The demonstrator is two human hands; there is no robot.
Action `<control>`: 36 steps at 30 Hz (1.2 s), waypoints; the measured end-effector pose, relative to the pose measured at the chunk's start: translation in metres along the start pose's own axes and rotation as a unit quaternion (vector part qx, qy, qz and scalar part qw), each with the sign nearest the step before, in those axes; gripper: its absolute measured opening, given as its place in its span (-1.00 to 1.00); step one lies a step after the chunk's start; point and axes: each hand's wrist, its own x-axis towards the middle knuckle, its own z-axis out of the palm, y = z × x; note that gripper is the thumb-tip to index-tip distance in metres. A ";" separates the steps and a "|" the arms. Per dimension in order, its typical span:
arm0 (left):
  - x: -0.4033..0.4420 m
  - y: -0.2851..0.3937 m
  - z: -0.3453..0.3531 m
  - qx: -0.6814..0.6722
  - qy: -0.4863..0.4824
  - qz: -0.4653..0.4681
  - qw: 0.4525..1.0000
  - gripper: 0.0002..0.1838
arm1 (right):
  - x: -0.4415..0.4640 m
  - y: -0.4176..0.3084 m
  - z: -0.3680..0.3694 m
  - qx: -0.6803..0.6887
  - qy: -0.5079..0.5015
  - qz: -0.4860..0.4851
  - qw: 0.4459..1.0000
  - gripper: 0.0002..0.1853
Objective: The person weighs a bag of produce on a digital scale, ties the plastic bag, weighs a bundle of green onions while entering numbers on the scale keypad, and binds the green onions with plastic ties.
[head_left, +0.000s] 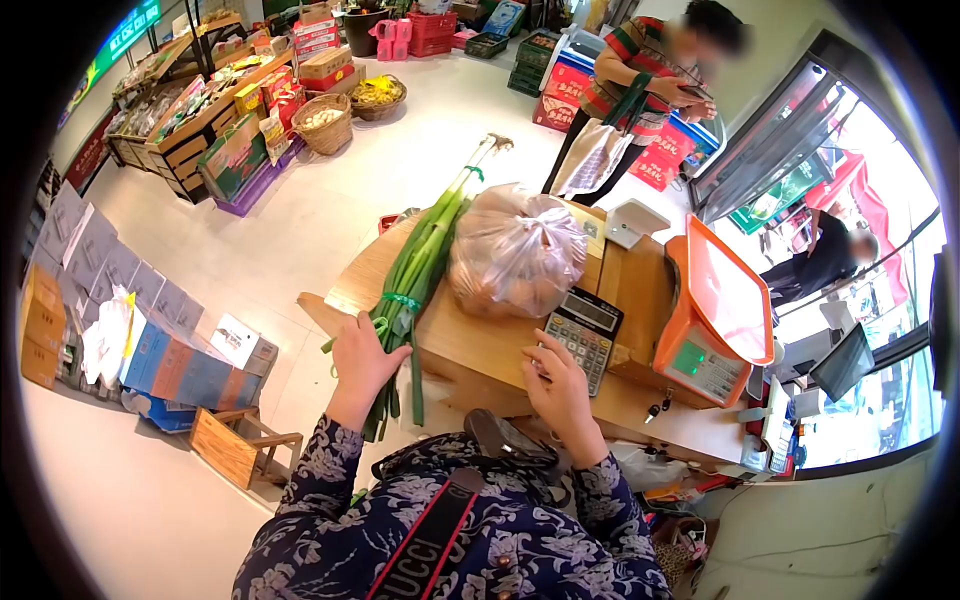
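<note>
My left hand [364, 362] lies against the lower part of a bunch of green onions [428, 243], thumb spread away from the fingers. Green ties bind the bunch, and its white root ends point away from me. Beside it on the wooden counter sits a knotted clear plastic bag [517, 252] of round brownish items whose kind I cannot make out. My right hand [562, 392] hovers at the left edge of a calculator [583, 335], its fingers loosely bent and apart. I see nothing held in it.
An orange weighing scale [715, 310] stands at the counter's right, with keys [656, 408] near its base. A person [640, 85] looks at a phone across the counter. Another person [815, 255] is outside. Boxes [190, 365] and a wooden stool [240, 445] stand left.
</note>
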 end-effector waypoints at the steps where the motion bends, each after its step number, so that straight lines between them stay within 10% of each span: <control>1: 0.005 -0.007 0.004 -0.027 -0.027 -0.012 0.999 -0.31 | 0.008 -0.006 0.008 0.003 -0.021 0.001 1.000 -0.79; 13: 0.028 -0.085 0.002 -0.202 -0.083 -0.018 0.976 -0.60 | 0.074 0.007 0.158 0.133 -0.215 0.227 0.941 -0.44; 16: 0.012 -0.089 -0.021 -0.176 -0.059 -0.017 0.983 -0.60 | 0.095 0.001 0.175 0.395 -0.292 0.381 0.783 -0.29; 22: -0.035 -0.104 -0.046 -0.177 -0.027 0.002 0.984 -0.59 | 0.123 -0.026 0.209 0.594 -0.200 0.427 0.652 -0.21; 28: -0.063 -0.103 -0.066 -0.099 -0.012 0.043 0.994 -0.66 | 0.142 -0.052 0.240 0.709 -0.149 0.444 0.527 -0.47; 36: -0.082 -0.111 -0.098 0.017 0.052 0.044 0.998 -0.63 | 0.140 -0.097 0.235 0.746 -0.162 0.403 0.506 -0.63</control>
